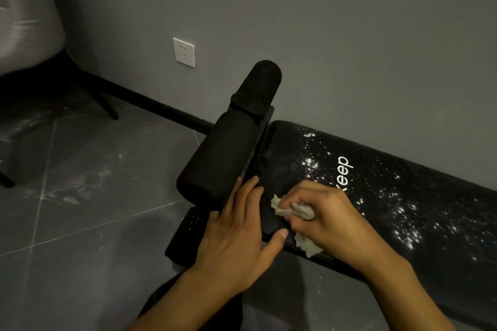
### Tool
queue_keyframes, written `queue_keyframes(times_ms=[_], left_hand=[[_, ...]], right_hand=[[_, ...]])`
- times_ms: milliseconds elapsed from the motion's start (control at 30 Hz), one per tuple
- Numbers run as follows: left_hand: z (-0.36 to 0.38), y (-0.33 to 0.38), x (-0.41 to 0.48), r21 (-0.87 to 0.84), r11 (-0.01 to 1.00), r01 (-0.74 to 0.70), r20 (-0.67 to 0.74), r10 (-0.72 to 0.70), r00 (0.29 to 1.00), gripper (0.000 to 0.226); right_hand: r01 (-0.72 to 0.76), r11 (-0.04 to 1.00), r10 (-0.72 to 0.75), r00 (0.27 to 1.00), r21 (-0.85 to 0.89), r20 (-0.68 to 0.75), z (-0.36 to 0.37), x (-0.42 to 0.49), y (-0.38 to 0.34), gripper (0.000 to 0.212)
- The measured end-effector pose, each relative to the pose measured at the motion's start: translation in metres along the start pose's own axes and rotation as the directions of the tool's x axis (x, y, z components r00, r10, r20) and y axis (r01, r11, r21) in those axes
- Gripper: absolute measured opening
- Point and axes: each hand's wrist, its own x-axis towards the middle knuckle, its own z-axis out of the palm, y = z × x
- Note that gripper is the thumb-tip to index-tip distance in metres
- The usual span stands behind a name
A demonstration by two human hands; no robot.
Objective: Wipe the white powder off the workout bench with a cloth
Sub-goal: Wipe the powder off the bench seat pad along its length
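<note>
A crumpled off-white cloth (282, 209) lies on the clean end of a black padded workout bench (282, 158); white powder (309, 162) speckles the rest

Dim, grey, even light without glare; only the white powder (403, 212) shines bright on the black bench (376, 169). A soft, broad shadow lies on the floor tiles (121, 231) beside it, the pale shape (27, 21) in the upper left corner is blurred, and the wide lens stretches the edges.

Nothing fancy here: left hand (236, 236) and right hand (328, 217) both bare, forearms uncovered right to the frame edge, short nails. Dark fabric (161, 295) down low, maybe trousers, can't tell.
</note>
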Motion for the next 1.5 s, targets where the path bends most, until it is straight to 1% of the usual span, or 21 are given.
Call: queue_keyframes(times_ms=[67, 167, 200, 267, 333, 400, 433, 500, 600, 633, 800, 933, 1000, 1067, 1100, 1200, 1267, 1300, 1333, 1400, 1500], left_hand=[[-0.001, -0.001, 0.0, 0.006, 1.0, 0.013, 0.006, -0.013, 1.0, 0.09], [-0.002, -0.001, 0.002, -0.001, 1.0, 0.007, 0.001, -0.007, 1.0, 0.091], [-0.001, -0.001, 0.002, -0.004, 1.0, 0.005, -0.004, -0.005, 1.0, 0.091], [0.0, -0.003, 0.001, -0.034, 0.999, 0.002, -0.009, -0.003, 1.0, 0.089], [0.001, -0.006, 0.001, -0.07, 0.998, -0.004, -0.008, 0.003, 1.0, 0.087], [0.003, -0.007, 0.002, -0.075, 0.997, -0.006, -0.007, 0.006, 1.0, 0.086], [0.003, -0.007, 0.003, -0.075, 0.997, -0.004, -0.009, 0.004, 1.0, 0.086], [0.002, -0.006, 0.003, -0.07, 0.998, -0.003, -0.01, 0.002, 1.0, 0.089], [0.001, -0.006, 0.003, -0.06, 0.998, -0.004, 0.008, 0.004, 1.0, 0.092], [-0.001, -0.006, 0.003, -0.068, 0.998, -0.001, 0.016, 0.002, 1.0, 0.091], [-0.01, -0.005, 0.006, -0.118, 0.993, 0.001, 0.067, 0.007, 0.998, 0.082], [-0.014, -0.01, 0.025, -0.127, 0.991, 0.03, 0.162, -0.009, 0.987, 0.083], [-0.016, -0.014, 0.03, -0.11, 0.994, 0.015, 0.195, 0.006, 0.981, 0.085], [-0.016, -0.016, 0.032, -0.106, 0.994, 0.004, 0.206, 0.018, 0.978, 0.084], [-0.016, -0.016, 0.031, -0.105, 0.994, 0.002, 0.203, 0.019, 0.979, 0.084], [-0.015, -0.014, 0.03, -0.114, 0.994, 0.003, 0.186, 0.019, 0.982, 0.086], [-0.014, -0.013, 0.03, -0.129, 0.992, 0.014, 0.181, 0.01, 0.984, 0.088], [-0.014, -0.012, 0.03, -0.131, 0.991, 0.02, 0.187, 0.005, 0.982, 0.086], [-0.015, -0.012, 0.031, -0.13, 0.991, 0.025, 0.193, 0.001, 0.981, 0.084], [-0.015, -0.013, 0.03, -0.125, 0.992, 0.028, 0.199, -0.002, 0.98, 0.08], [-0.018, -0.014, 0.031, -0.144, 0.989, 0.031, 0.211, 0.0, 0.978, 0.08]], right_hand=[[0.001, 0.998, -0.003, 0.999, -0.058, -0.036, 0.004, 0.005, -0.001, 0.017], [0.001, 0.981, -0.046, 0.974, -0.194, -0.224, 0.025, 0.025, -0.004, 0.016], [-0.017, 0.979, -0.035, 0.967, -0.203, -0.251, 0.029, 0.03, -0.006, 0.018], [-0.001, 0.987, -0.032, 0.978, -0.16, -0.207, 0.027, 0.031, -0.006, 0.017], [0.059, 0.996, -0.064, 0.995, -0.065, -0.078, 0.019, 0.02, -0.009, 0.014], [0.077, 0.996, -0.078, 0.997, -0.051, -0.014, 0.014, 0.011, -0.011, 0.015], [0.07, 0.994, -0.073, 0.997, -0.079, -0.034, 0.014, 0.014, -0.01, 0.014], [0.034, 0.986, -0.058, 0.987, -0.162, -0.147, 0.019, 0.032, -0.004, 0.012], [-0.064, 0.964, -0.009, 0.961, -0.256, -0.276, 0.028, 0.06, 0.0, 0.016], [-0.066, 0.961, -0.01, 0.962, -0.267, -0.273, 0.029, 0.062, 0.0, 0.016], [0.045, 0.972, -0.074, 0.99, -0.232, -0.117, 0.018, 0.044, -0.001, 0.01], [-0.014, 0.908, -0.065, 0.983, -0.419, -0.173, 0.014, 0.084, 0.014, 0.013], [-0.067, 0.893, -0.029, 0.978, -0.444, -0.207, 0.011, 0.102, 0.021, 0.015], [-0.076, 0.903, -0.015, 0.978, -0.423, -0.209, 0.009, 0.104, 0.024, 0.015], [-0.048, 0.913, -0.032, 0.982, -0.404, -0.189, 0.01, 0.098, 0.022, 0.015], [0.127, 0.928, -0.162, 0.984, -0.35, -0.072, 0.013, 0.068, 0.013, 0.014], [0.201, 0.903, -0.223, 0.975, -0.38, -0.015, 0.011, 0.062, 0.013, 0.018], [0.209, 0.88, -0.24, 0.971, -0.427, -0.018, 0.009, 0.066, 0.017, 0.02], [0.193, 0.858, -0.238, 0.971, -0.477, -0.036, 0.006, 0.074, 0.022, 0.02], [0.09, 0.839, -0.174, 0.979, -0.536, -0.109, 0.002, 0.096, 0.031, 0.016], [-0.109, 0.859, -0.004, 0.976, -0.5, -0.22, -0.002, 0.128, 0.039, 0.014]])
